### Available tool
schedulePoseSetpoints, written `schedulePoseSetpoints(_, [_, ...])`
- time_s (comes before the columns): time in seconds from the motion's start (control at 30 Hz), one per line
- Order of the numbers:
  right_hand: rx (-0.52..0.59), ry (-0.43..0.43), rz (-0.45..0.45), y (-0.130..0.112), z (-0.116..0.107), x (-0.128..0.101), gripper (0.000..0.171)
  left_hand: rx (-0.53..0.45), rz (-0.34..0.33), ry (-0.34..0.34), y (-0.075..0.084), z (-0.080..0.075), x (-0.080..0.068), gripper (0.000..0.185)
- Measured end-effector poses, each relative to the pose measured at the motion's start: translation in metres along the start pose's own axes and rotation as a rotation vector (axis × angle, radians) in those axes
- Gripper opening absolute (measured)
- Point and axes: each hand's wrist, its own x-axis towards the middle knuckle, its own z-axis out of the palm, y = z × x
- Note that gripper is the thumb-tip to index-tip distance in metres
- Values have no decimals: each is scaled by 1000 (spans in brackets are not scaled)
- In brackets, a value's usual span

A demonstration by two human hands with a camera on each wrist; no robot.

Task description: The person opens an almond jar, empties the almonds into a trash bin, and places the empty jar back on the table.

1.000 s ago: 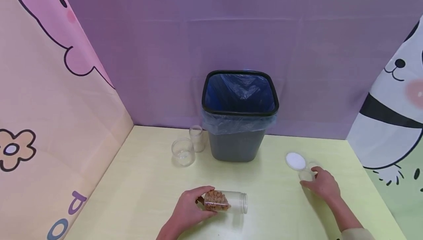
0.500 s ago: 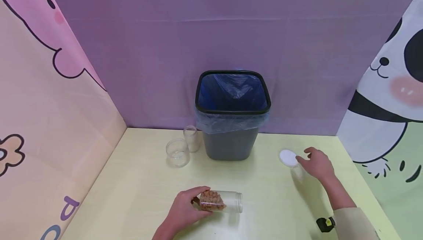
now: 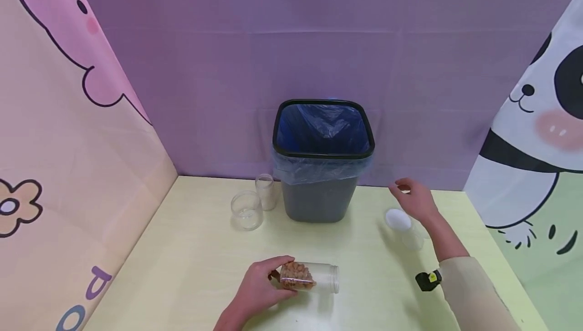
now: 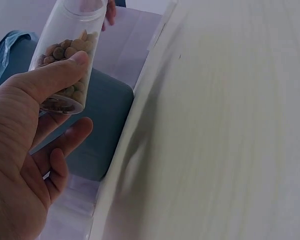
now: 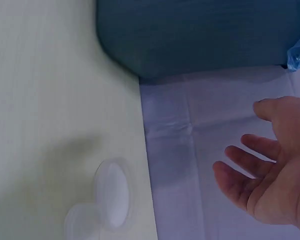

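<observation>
Hands sit well apart in the head view. The left hand (image 3: 259, 290) grips a clear jar (image 3: 310, 277) lying on its side on the pale worktop (image 3: 182, 270), brown pellets heaped at the base end, its mouth pointing right with no lid on. The right hand (image 3: 415, 200) hovers empty with loosely spread fingers, just behind a white lid (image 3: 398, 219) and a second clear lid (image 3: 413, 240) resting on the worktop. A grey bin (image 3: 319, 199) with a blue liner stands at the back, and two empty jars (image 3: 248, 209) stand just left of it.

Left wrist view: the thumb and fingers of the left hand (image 4: 25, 165) curl round the pellet-filled end of the jar (image 4: 70, 55), with the bin (image 4: 97, 130) behind it.

Right wrist view: the right hand (image 5: 272, 180) is wide open, palm showing, holding nothing — the white lid (image 5: 115, 192) lies flat below it, overlapping the clear one (image 5: 82, 222), and the bin's wall (image 5: 200, 35) rises beyond.

By my reading, the unlidded jar is ready to be emptied, and the free hand is between jobs (the lids look already set aside). The next move calls for lifting the jar over the bin's rim with its mouth kept level until it is above the liner, then tipping — a firm hold near the base should keep the pellets from spilling early.
</observation>
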Motion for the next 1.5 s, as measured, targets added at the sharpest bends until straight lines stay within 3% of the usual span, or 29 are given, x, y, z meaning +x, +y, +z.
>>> schedulePoseSetpoints(0.3, [490, -84, 105, -38, -2, 18, 65, -47, -24, -11, 0, 3, -1, 63])
schedulePoseSetpoints(0.47, [614, -64, 91, -59, -6, 23, 66, -74, -36, -24, 2, 4, 1, 62])
schedulePoseSetpoints(1.0, [636, -60, 38, -100, -21, 38, 64, -122, -57, -51, 3, 10, 4, 64])
schedulePoseSetpoints(1.5, [640, -118, 164, -123, -17, 47, 63, -194, -108, -55, 6, -1, -4, 62])
